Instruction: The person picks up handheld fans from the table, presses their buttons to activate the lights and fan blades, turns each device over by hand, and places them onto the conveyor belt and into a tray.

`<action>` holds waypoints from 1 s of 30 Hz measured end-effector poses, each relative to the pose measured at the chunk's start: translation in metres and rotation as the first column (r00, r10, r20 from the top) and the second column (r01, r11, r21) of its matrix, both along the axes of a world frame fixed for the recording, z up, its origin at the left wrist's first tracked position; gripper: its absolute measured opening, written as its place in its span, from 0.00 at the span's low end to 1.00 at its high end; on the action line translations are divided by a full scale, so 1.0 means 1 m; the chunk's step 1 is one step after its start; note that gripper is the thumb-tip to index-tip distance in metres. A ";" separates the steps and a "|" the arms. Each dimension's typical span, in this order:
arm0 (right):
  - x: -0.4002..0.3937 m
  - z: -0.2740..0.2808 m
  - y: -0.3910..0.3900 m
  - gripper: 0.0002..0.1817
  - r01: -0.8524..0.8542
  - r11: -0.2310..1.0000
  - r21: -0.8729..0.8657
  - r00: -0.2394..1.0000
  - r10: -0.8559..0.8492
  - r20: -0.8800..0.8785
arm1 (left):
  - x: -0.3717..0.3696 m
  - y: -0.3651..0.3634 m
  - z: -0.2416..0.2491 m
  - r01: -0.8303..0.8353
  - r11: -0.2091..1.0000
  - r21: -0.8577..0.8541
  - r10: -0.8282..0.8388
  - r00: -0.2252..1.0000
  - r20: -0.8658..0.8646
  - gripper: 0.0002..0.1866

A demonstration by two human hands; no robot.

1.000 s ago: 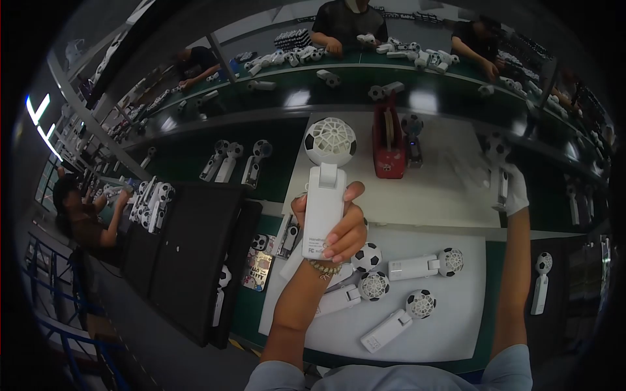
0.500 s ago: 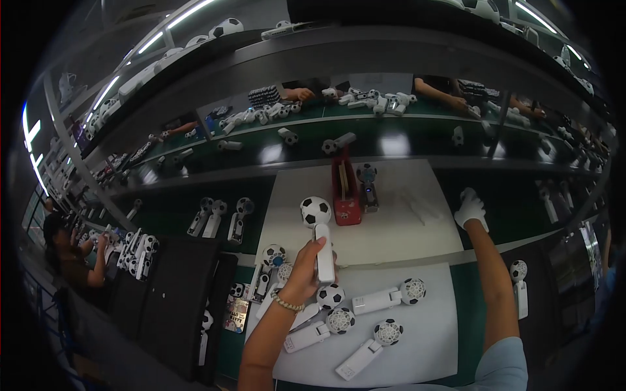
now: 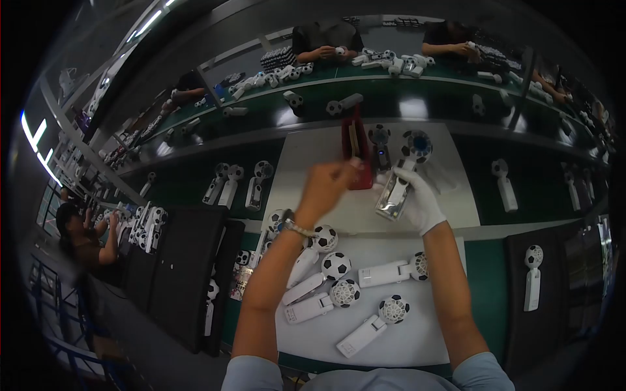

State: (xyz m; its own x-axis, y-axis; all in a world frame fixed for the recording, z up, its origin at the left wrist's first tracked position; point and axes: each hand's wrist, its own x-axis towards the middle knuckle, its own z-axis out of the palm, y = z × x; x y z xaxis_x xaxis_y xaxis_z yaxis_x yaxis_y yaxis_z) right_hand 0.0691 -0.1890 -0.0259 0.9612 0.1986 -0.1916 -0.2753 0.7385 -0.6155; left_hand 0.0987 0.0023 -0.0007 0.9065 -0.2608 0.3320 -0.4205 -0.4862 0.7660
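My right hand [image 3: 420,199], in a white glove, grips a handheld fan with a soccer-ball head [image 3: 416,146]. Its handle [image 3: 394,195] tilts down to the left, with the inner parts exposed. Bare and blurred by motion, my left hand [image 3: 324,186] reaches over the white mat, its fingertips overlapping the front of a red box [image 3: 362,177]. A second fan with a small blue light [image 3: 382,155] stands beside that box. Nearer me, several white soccer-ball fans [image 3: 383,274] lie on the lower sheet.
Dark foam trays [image 3: 176,287] flank the work area, the right one bearing a fan [image 3: 533,280]. More fans [image 3: 259,186] rest on the green surface to the left. Beyond a conveyor [image 3: 261,120], people work at piles of fans. Another person [image 3: 88,238] sits at far left.
My left hand has let go of a white fan, now lying on the lower sheet, and moved up to the red box. My right hand has come in from the right with a fan.
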 end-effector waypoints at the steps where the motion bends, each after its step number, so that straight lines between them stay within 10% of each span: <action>1: -0.001 0.001 -0.008 0.11 0.043 0.999 -0.023 0.999 -0.043 0.015 | 0.012 0.021 0.002 -0.163 0.986 0.032 0.156 0.975 0.161 0.14; 2: -0.002 0.004 -0.020 0.10 0.088 0.995 -0.048 0.996 -0.086 0.038 | 0.032 0.048 -0.007 -0.324 0.943 0.071 0.308 0.934 0.180 0.16; 4: -0.001 0.010 -0.046 0.09 0.126 0.992 0.030 0.992 -0.126 0.018 | 0.095 0.136 -0.079 -0.707 0.652 0.275 0.274 0.557 0.784 0.21; 6: -0.002 0.009 -0.070 0.10 0.176 0.983 0.045 0.983 -0.178 0.045 | 0.104 0.188 -0.106 -0.611 0.303 0.732 0.525 0.748 0.406 0.28; 8: -0.002 0.008 -0.081 0.10 0.306 0.950 0.061 0.952 -0.306 -0.011 | 0.099 0.206 -0.109 -0.319 0.402 0.858 0.640 0.768 -0.014 0.33; 12: 0.000 -0.001 -0.102 0.09 0.464 0.881 0.094 0.886 -0.463 -0.035 | 0.125 0.242 -0.159 -0.311 0.450 0.837 0.612 0.790 -0.035 0.30; 14: 0.000 -0.003 -0.108 0.09 0.469 0.879 0.084 0.883 -0.470 -0.013 | 0.109 0.225 -0.150 -0.735 0.033 0.678 0.536 0.585 0.608 0.26; 16: -0.004 -0.001 -0.113 0.09 0.445 0.892 0.079 0.896 -0.443 -0.037 | 0.107 0.234 -0.142 -0.778 -0.161 0.607 0.418 0.504 0.756 0.26; 17: -0.005 0.000 -0.118 0.09 0.463 0.883 0.073 0.886 -0.462 -0.034 | 0.121 0.253 -0.145 -0.782 -0.141 0.608 0.413 0.512 0.754 0.26; 19: -0.009 0.000 -0.130 0.10 0.462 0.886 -0.032 0.887 -0.462 0.011 | 0.157 0.301 -0.163 -0.403 0.380 0.832 0.726 0.687 0.001 0.27; 22: -0.007 -0.003 -0.142 0.13 0.591 0.690 -0.417 0.772 -0.634 0.047 | 0.166 0.317 -0.173 -0.385 0.623 0.681 0.631 0.761 -0.147 0.29; 23: -0.003 -0.008 -0.151 0.13 0.594 0.688 -0.417 0.770 -0.636 0.048 | 0.164 0.311 -0.181 -0.384 0.625 0.680 0.629 0.764 -0.146 0.29; 25: 0.006 -0.031 -0.168 0.18 0.456 0.260 -0.851 0.783 -0.571 0.245 | 0.129 0.263 -0.159 -0.615 0.333 0.715 0.676 0.684 0.274 0.27; 30: 0.013 -0.071 -0.183 0.20 0.174 -0.112 -0.978 0.756 -0.622 0.205 | 0.097 0.224 -0.132 -0.643 0.454 0.617 0.720 0.673 0.172 0.24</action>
